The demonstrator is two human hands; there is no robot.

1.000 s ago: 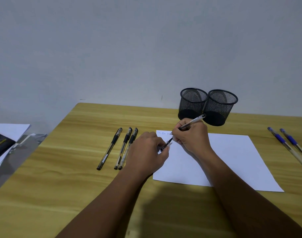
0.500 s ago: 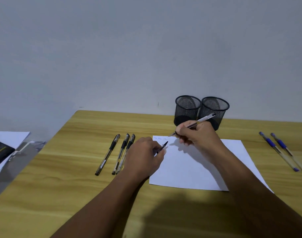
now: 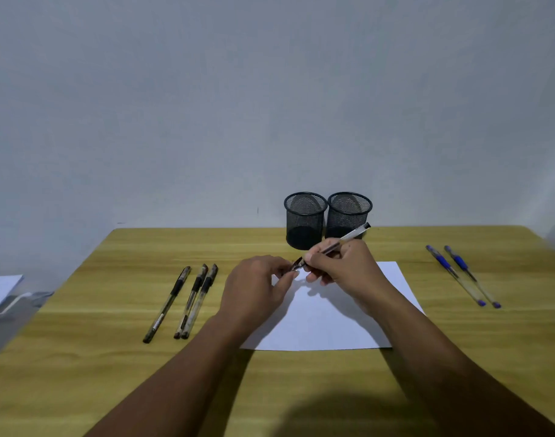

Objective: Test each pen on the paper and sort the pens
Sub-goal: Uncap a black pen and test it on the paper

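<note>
The right hand (image 3: 342, 269) grips a clear-barrelled pen with a black end plug (image 3: 348, 237), its fingers curled round the lower half. The barrel slants up and away to the right, and its far end shows in front of the right black wire-mesh cup (image 3: 348, 216). The left hand (image 3: 254, 288) pinches a small black pen cap (image 3: 296, 264) between thumb and fingertips. The cap meets the pen's writing end in the air, just above the far left corner of the white sheet of paper (image 3: 326, 323). Whether the cap is seated on the tip cannot be told.

The sheet lies flat on the light wooden counter (image 3: 81, 342), partly under both hands, which hide its far left corner. The right mesh cup stands just beside the left black wire-mesh cup (image 3: 305, 222), both upright at the counter's far edge near the grey wall.

To the left of the sheet lie three clear pens with black grips. The outer one (image 3: 166, 304) lies slightly apart, and the middle one (image 3: 191, 301) and the inner one (image 3: 199, 301) lie touching or nearly so. Well to the right of the sheet, two clear pens with blue grips (image 3: 455, 275) lie close together, nearly parallel. Past the counter's left edge sits a stack of white paper (image 3: 2, 287).
</note>
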